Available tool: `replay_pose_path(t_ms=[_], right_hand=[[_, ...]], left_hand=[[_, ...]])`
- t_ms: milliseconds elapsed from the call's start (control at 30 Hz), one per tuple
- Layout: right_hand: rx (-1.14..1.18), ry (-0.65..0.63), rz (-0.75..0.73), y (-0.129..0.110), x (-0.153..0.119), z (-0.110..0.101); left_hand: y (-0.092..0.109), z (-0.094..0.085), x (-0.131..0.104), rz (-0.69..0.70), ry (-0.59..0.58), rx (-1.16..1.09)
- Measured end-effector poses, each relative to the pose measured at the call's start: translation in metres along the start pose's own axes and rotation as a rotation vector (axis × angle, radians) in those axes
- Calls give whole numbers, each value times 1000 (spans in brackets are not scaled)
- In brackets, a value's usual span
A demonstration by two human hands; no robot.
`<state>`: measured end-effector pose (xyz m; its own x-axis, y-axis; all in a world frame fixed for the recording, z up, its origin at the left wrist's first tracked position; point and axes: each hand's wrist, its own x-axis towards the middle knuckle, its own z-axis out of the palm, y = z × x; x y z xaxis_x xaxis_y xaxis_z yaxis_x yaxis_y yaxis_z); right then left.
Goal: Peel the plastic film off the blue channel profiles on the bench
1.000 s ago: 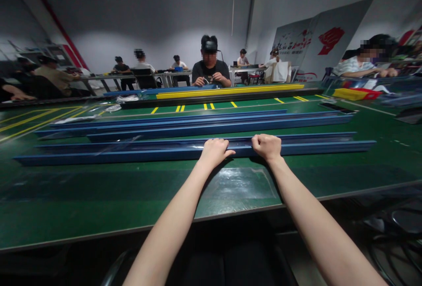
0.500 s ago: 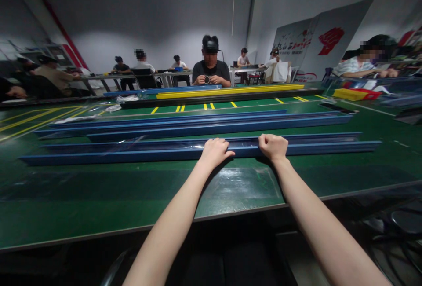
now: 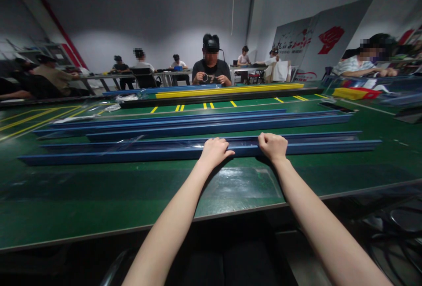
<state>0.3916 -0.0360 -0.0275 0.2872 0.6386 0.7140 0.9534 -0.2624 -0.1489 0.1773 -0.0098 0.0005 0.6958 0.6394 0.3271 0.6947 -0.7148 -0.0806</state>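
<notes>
A long blue channel (image 3: 108,157) lies across the green table (image 3: 108,215) in front of me, with clear film (image 3: 194,144) inside it. My left hand (image 3: 216,150) rests on the channel near its middle, fingers bent over into it and the thumb pointing right along the near wall. To the right, my right hand (image 3: 274,146) is curled into a fist on the same channel; whatever its fingers hold is hidden. Both wrists lean over the near wall. A flat clear sheet (image 3: 231,185) lies between the channel and the table's front edge.
More blue channels (image 3: 214,127) lie behind, then black and yellow strips (image 3: 231,90). A phone (image 3: 334,107) and yellow and red trays (image 3: 352,94) are at the right. A person (image 3: 211,68) sits opposite, holding a small ring; others sit farther off.
My hands have not visibly moved. The person opposite has shifted their hands slightly.
</notes>
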Motion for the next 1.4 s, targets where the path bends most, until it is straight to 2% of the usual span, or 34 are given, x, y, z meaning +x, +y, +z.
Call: replay_pose_path(t_ms=[500,1400], right_hand=[[20,-40,25,-2,0,-2],[16,-45,46,-3,0,-4]], left_hand=[[1,-5,0,-7,-35,4],[-2,-2,2,-26,-55,1]])
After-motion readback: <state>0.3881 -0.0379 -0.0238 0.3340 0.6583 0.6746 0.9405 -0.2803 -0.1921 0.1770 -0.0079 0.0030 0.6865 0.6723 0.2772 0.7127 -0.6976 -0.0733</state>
